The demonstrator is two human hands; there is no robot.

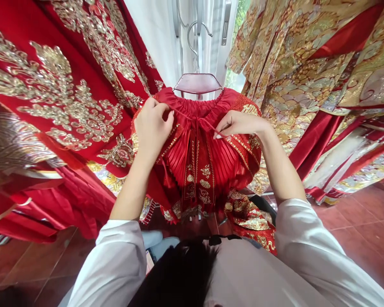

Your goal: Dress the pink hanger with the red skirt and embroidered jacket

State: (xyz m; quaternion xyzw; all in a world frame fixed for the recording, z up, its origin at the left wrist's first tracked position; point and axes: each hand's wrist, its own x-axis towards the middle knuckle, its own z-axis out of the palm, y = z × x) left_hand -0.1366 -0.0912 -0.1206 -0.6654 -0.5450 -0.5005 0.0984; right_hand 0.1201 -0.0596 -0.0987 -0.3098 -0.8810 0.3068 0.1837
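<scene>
A red skirt [179,157] with gathered top, fine pleats and gold embroidery hangs in front of me on a clear hanger [198,83] with a metal hook. At the middle of its gathered top a thin red drawstring [196,121] is looped into a small bow or knot. My left hand [153,125] is closed at the left shoulder of the garment, thumb and fingers curled round the string's left side. Pinched between the fingertips of my right hand [238,124] is the string's right side, drawn out sideways. Both wrists rest close to the embroidered cloth.
A red robe [86,85] with gold beading hangs close on the left. On the right hang gold patterned robes [291,72] with red trim. Behind the hanger stands a white door frame [224,38]. Below, red floor tiles [365,213] show.
</scene>
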